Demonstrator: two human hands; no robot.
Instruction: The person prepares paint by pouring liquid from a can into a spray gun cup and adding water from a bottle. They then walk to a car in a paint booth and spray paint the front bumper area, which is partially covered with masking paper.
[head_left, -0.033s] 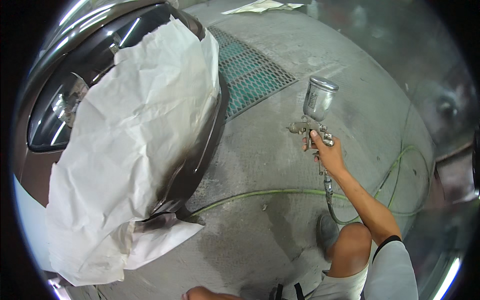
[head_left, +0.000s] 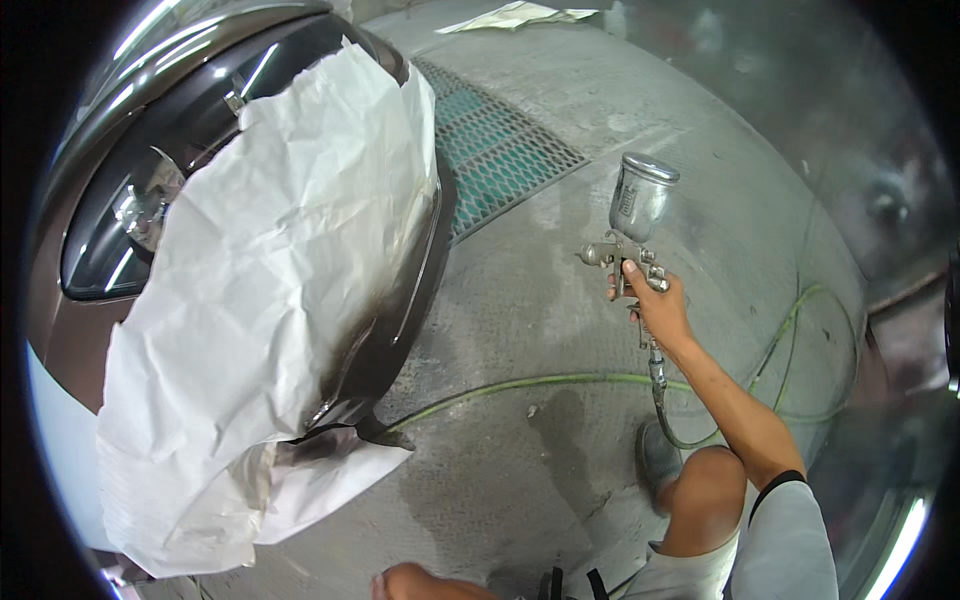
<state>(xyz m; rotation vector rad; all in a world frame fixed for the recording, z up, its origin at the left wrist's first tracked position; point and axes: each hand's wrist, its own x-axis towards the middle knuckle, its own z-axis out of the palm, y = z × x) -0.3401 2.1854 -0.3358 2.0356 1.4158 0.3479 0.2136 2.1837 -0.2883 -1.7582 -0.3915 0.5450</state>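
Spray gun [head_left: 617,254], cup [head_left: 642,200] uppermost, is clasped in the right grip [head_left: 660,308]; I cannot tell about the left grip [head_left: 405,582].

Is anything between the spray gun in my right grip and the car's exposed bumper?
Nothing visible stands between the gun in your right grip and the exposed bumper. Farther left, paper covers part of the car.

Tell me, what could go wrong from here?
The long green hose curves close to the grey shoe, so it might snag underfoot or tug the silver metal spray gun in the right hand. The crumpled white paper over the glossy dark-brown car panel has free edges, so one might lift or tear.
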